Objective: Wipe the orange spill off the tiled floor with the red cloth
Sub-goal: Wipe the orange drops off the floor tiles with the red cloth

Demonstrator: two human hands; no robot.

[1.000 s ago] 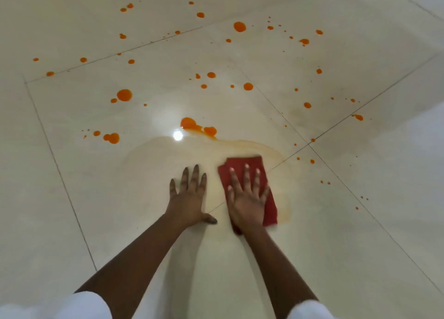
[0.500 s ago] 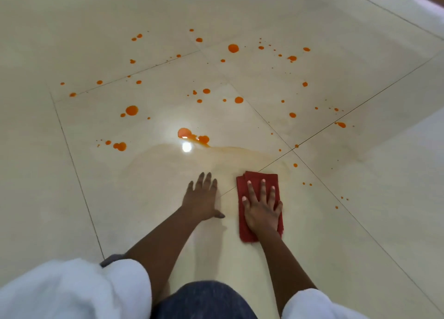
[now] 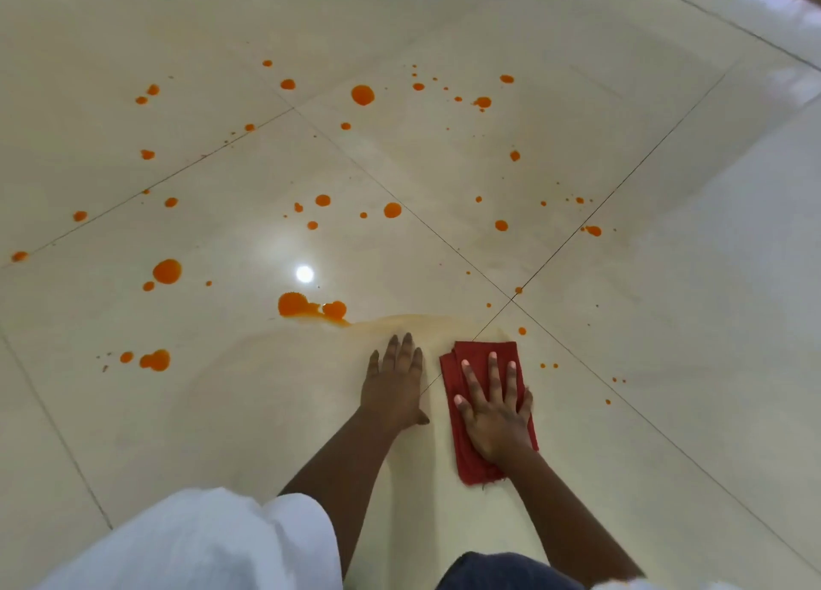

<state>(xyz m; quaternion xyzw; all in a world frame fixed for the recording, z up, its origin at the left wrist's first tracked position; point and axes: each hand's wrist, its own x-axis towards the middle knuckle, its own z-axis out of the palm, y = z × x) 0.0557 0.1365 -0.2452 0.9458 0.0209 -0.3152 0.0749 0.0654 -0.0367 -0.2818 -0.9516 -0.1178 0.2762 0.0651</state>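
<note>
A folded red cloth (image 3: 484, 356) lies flat on the cream tiled floor (image 3: 666, 323). My right hand (image 3: 495, 409) presses on it with fingers spread straight. Just left of it, my left hand (image 3: 393, 385) rests flat on the bare tile, fingers straight. Ahead of both hands a pale orange smear (image 3: 417, 323) arcs across the tile. A larger orange puddle (image 3: 306, 307) sits at the smear's far left end. Several orange drops (image 3: 362, 95) dot the tiles farther out, left and right.
Thin grout lines cross near the cloth's far right corner at a tile joint (image 3: 511, 298). A bright lamp reflection (image 3: 304, 273) shines on the tile beyond the puddle. White sleeves (image 3: 213, 545) and a dark knee (image 3: 502, 572) fill the bottom edge.
My right hand has drawn the red cloth back toward me and a little right, away from the smear's far edge. My left hand stays flat beside it. My head has pulled back.
</note>
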